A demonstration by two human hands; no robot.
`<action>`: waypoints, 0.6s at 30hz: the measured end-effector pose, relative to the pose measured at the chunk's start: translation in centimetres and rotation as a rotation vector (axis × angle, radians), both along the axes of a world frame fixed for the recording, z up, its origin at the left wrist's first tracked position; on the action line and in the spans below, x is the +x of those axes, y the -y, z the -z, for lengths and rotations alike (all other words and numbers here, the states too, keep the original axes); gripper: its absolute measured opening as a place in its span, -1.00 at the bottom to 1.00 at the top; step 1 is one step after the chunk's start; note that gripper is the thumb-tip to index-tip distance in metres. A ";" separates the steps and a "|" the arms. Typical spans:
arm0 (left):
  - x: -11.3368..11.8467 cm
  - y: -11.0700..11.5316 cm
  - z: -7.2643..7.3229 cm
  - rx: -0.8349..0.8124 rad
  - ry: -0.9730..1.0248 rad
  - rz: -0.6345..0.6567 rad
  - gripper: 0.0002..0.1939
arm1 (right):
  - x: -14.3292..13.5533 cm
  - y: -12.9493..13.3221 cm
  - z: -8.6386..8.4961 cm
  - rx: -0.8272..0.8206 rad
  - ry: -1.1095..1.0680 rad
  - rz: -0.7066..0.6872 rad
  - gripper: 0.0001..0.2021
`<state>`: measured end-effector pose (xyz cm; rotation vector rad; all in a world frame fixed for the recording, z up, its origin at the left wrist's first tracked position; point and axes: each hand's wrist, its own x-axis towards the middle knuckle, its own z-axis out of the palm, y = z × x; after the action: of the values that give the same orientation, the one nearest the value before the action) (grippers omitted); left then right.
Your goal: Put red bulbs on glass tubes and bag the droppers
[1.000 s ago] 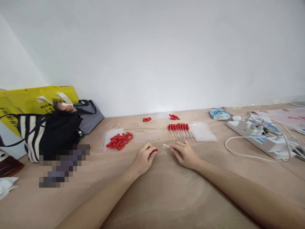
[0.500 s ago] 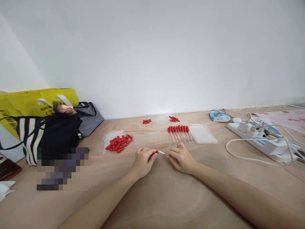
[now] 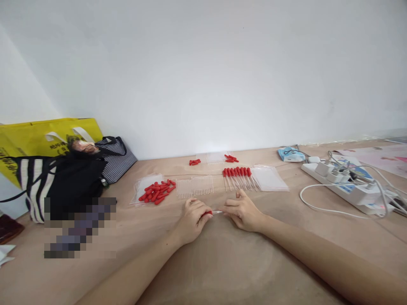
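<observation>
My left hand (image 3: pixel 194 220) is closed around a red rubber bulb (image 3: pixel 207 213). From the bulb a thin clear dropper tube (image 3: pixel 217 212) runs across to my right hand (image 3: pixel 242 212), which pinches its other end between thumb and fingers. Beyond my left hand lies a row of loose clear tubes (image 3: pixel 194 186). A heap of red bulbs (image 3: pixel 156 192) rests on clear plastic bags to the left of that row. Several droppers with bulbs fitted (image 3: pixel 237 172) lie side by side beyond my right hand, against a stack of clear zip bags (image 3: pixel 270 178).
Toward the wall are two small groups of red bulbs (image 3: pixel 231 158) with more tubes (image 3: pixel 216 159) between them. On the right sit a power strip (image 3: pixel 343 186) with cables and a blue face mask (image 3: pixel 291 154). Bags, including a black one (image 3: pixel 68 182), stand at the left.
Both hands still hold the dropper's two ends. The bulb and tube have come slightly lower, toward me, and the tube lies more level. The whole view has shifted slightly.
</observation>
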<state>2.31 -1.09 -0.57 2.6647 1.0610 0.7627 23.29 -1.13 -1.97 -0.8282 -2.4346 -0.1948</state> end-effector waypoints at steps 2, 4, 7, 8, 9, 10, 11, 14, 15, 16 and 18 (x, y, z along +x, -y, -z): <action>0.1 0.2 0.0 0.022 -0.025 0.024 -0.79 | 0.0 0.1 -0.1 0.030 0.018 0.004 -0.76; 0.1 0.3 -0.1 0.042 -0.043 0.029 -0.78 | -0.1 0.2 -0.1 0.030 0.005 0.012 -0.77; 0.2 0.2 -0.1 0.066 -0.066 0.038 -0.78 | -0.5 0.4 -0.1 -0.010 -0.031 0.017 -0.77; 0.2 0.2 -0.1 0.070 -0.072 0.044 -0.78 | -0.6 0.5 -0.1 -0.028 -0.038 0.015 -0.77; 0.2 0.2 -0.1 0.072 -0.077 0.051 -0.79 | -0.8 0.5 -0.1 -0.046 -0.045 0.012 -0.77; 0.2 0.2 -0.1 0.074 -0.082 0.056 -0.79 | -0.9 0.6 0.0 -0.063 -0.052 0.009 -0.77; 0.2 0.2 -0.1 0.077 -0.086 0.061 -0.80 | -1.0 0.6 0.0 -0.079 -0.058 0.007 -0.78; 0.2 0.2 -0.1 0.085 -0.094 0.065 -0.80 | -1.3 0.6 0.1 -0.119 -0.071 0.003 -0.78; 0.2 0.2 -0.2 0.089 -0.097 0.064 -0.81 | -1.3 0.6 0.1 -0.131 -0.069 0.002 -0.78; 0.3 0.2 -0.2 0.094 -0.099 0.061 -0.82 | -1.3 0.5 0.0 -0.140 -0.061 0.002 -0.78; 0.3 0.3 -0.3 0.112 -0.103 0.049 -0.83 | -1.2 0.4 -0.2 -0.144 -0.036 0.008 -0.78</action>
<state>2.57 -1.35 -0.27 2.8411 1.0007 0.7029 22.09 -1.51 -1.80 -0.8958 -2.4339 -0.0075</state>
